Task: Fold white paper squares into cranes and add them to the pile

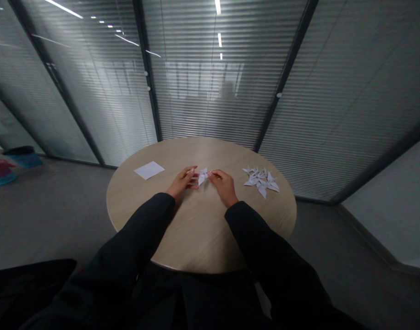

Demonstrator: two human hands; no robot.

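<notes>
A small folded white paper figure (202,176) lies between my two hands over the middle of the round wooden table (196,229). My left hand (181,182) pinches its left side with closed fingers. My right hand (223,183) pinches its right side, fingers also closed. Both arms wear black sleeves. A pile of several finished folded white paper figures (261,180) lies to the right of my right hand. A flat white paper sheet (149,170) lies to the left of my left hand.
Glass walls with grey blinds (210,82) stand behind the table. Grey floor surrounds it. Blue and red objects (10,162) sit on the floor at the far left.
</notes>
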